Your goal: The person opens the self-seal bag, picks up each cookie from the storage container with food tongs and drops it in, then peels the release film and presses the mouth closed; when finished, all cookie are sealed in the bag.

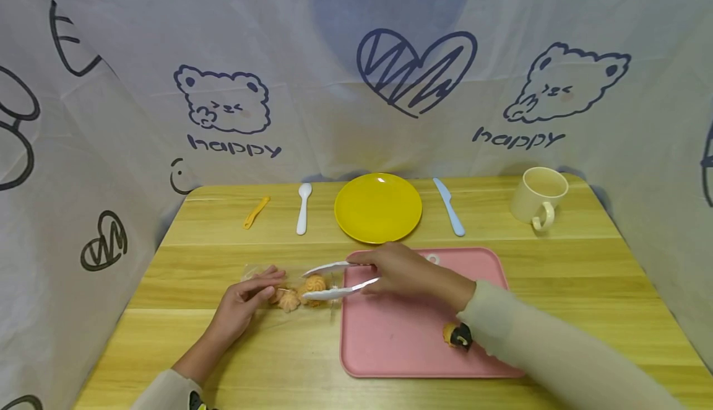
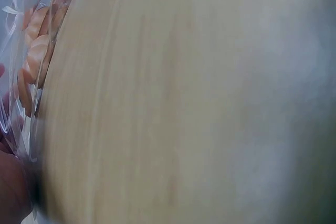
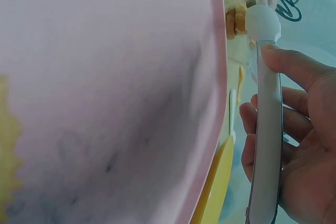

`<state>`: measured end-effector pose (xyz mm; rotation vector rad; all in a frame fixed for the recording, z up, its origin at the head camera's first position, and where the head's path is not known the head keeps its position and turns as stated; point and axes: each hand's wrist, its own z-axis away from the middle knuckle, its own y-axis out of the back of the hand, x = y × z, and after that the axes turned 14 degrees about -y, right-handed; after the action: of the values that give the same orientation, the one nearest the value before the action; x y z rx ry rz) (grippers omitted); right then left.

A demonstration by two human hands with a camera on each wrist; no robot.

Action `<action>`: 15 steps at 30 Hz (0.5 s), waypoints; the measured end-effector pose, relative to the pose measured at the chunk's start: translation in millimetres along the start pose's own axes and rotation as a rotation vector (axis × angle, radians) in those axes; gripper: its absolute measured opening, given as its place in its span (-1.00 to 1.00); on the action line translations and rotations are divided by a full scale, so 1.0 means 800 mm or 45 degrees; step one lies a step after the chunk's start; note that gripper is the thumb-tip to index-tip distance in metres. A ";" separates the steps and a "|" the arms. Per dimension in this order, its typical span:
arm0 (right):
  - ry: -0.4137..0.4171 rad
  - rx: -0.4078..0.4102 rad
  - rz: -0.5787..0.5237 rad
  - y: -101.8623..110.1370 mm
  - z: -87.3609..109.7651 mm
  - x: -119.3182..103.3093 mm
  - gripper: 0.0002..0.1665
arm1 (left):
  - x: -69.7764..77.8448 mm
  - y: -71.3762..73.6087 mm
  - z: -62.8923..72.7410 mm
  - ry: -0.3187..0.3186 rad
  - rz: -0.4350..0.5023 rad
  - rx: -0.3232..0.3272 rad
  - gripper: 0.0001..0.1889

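Just left of the pink tray, the clear plastic bag is touched at its left end by the left hand; whether it is pinched cannot be told. White tongs are gripped by the right hand, their tips parted about a swirled cookie. By too hard a squeeze, the cookie could be crumbled; if poorly steadied, the bag could be snagged and dragged.
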<state>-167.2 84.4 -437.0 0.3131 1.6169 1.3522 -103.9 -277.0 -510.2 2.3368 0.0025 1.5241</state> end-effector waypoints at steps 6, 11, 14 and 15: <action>-0.031 -0.019 0.037 -0.004 -0.010 -0.009 -0.28 | 0.001 -0.001 -0.001 -0.007 0.009 0.001 -0.73; -0.042 -0.033 0.009 -0.005 -0.013 -0.011 -0.27 | 0.002 0.000 -0.001 0.008 -0.001 0.000 -0.73; -0.046 -0.042 0.002 -0.006 -0.014 -0.010 -0.27 | 0.002 0.000 -0.001 0.006 -0.011 0.001 -0.73; -0.048 -0.047 0.000 -0.006 -0.014 -0.010 -0.27 | 0.001 -0.001 -0.001 0.003 -0.014 0.001 -0.73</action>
<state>-170.4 70.4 -438.4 0.3149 1.5593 1.3666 -103.7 -276.3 -509.1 2.3318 0.0163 1.5219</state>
